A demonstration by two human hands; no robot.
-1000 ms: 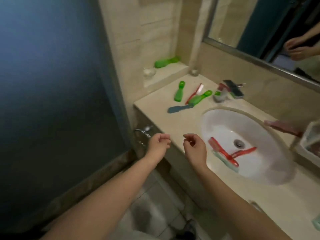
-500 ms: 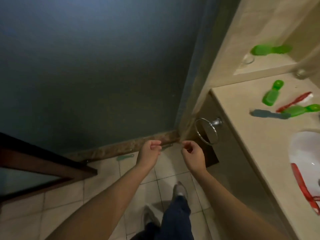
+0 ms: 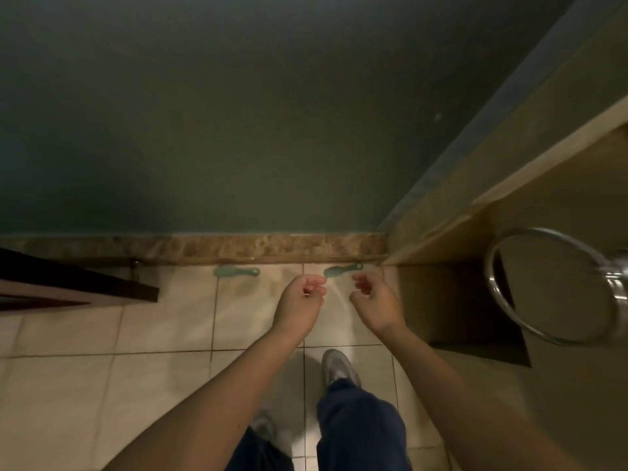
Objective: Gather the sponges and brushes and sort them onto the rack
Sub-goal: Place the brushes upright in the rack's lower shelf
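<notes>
The pale tiled floor (image 3: 163, 334) carries two small greenish brushes, both lying flat close against the brown stone skirting (image 3: 238, 248): one brush (image 3: 236, 272) to the left, the other brush (image 3: 343, 270) nearer the cabinet corner, well apart.

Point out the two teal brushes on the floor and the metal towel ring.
left teal brush (image 3: 237, 271), head view, middle of its body
right teal brush (image 3: 343, 269), head view, its handle
towel ring (image 3: 492, 294), head view, left rim of the ring
</notes>
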